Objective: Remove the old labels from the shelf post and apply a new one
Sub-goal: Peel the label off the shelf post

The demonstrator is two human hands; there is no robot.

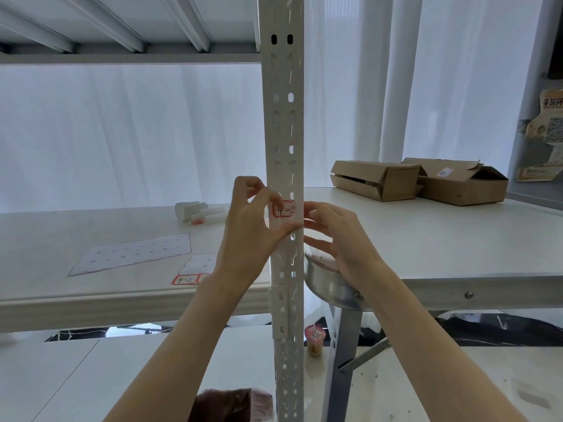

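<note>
A white perforated shelf post (pixel 285 123) rises through the middle of the view. At hand height it carries a red-bordered label (pixel 286 209) marked "4-2", whose right end reaches the post's corner. My left hand (pixel 248 226) is at the post's left side. Its index fingertip is on the label's left edge, and its thumb lies across the post just below the label. From the right, my right hand (pixel 335 236) touches the post's right edge beside the label with its fingertips. Whether the label is fully stuck down is hidden by my fingers.
On the shelf board (pixel 91 296) lie a used label sheet (pixel 134 254), a smaller sheet (pixel 196 268) with another red "4-2" label, and white pens with a roll (pixel 198 211). Two cardboard boxes (pixel 377 179) sit on a table (pixel 457 239) to the right. A metal rim (pixel 332 287) and a drink cup (pixel 315 341) are close to the post.
</note>
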